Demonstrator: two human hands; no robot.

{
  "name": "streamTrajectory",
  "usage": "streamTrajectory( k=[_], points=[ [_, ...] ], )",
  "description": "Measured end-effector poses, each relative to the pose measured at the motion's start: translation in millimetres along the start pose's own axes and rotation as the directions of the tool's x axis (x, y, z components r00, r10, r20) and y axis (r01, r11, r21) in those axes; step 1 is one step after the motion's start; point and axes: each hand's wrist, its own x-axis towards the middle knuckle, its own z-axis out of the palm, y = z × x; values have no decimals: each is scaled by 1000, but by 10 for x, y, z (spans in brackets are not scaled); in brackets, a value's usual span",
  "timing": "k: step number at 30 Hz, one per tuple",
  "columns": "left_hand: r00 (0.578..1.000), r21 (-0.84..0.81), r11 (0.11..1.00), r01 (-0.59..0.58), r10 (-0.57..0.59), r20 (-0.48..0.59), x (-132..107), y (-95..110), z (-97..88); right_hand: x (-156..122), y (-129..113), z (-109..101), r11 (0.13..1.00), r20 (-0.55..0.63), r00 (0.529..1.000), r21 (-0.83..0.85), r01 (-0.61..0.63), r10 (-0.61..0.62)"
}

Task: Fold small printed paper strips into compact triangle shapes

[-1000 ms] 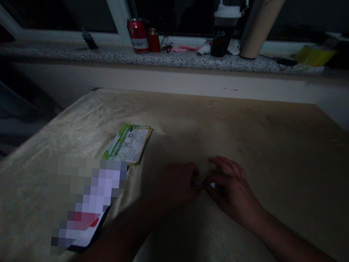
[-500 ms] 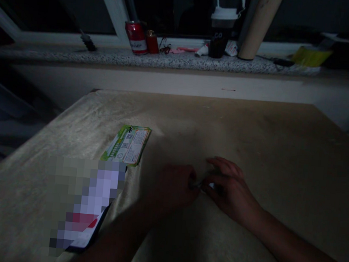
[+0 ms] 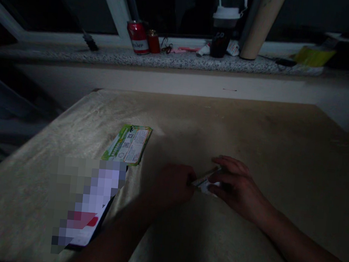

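Above the table, a small pale folded paper point(image 3: 204, 184) with a darker, printed-looking edge spans the gap between my two hands. My left hand point(image 3: 172, 184) is closed on its left end, with the fingertips hidden in shadow. At the other end, the thumb and fingers of my right hand point(image 3: 233, 186) pinch the paper, and its upper fingers stretch out past it. To the left lies a green and white printed leaflet point(image 3: 133, 145), flat on the table. A lit phone point(image 3: 84, 237), mostly blurred out, rests below it, close to my left forearm.
A pale cloth covers the table point(image 3: 268, 135). Behind it, a speckled windowsill point(image 3: 174, 62) carries a red can point(image 3: 138, 38), a red lighter-like object point(image 3: 153, 42), a dark lidded cup point(image 3: 222, 35), a cardboard tube point(image 3: 261, 28) and a yellow item point(image 3: 313, 56).
My right hand has shifted slightly right, away from my left hand. More of the paper now shows between them, tilted up toward the right. The leaflet and phone stay in place on the table.
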Motion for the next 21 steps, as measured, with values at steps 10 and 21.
streamTrajectory(
  k=[10,21],
  points=[
    [1000,4,1000,-2,2,-14,-50,-11,6,21,198,-59,997,-63,998,79,-25,30],
    [980,-101,981,-165,151,-131,-82,49,101,93,6,-68,910,-20,1000,414,-13,23]
  ],
)
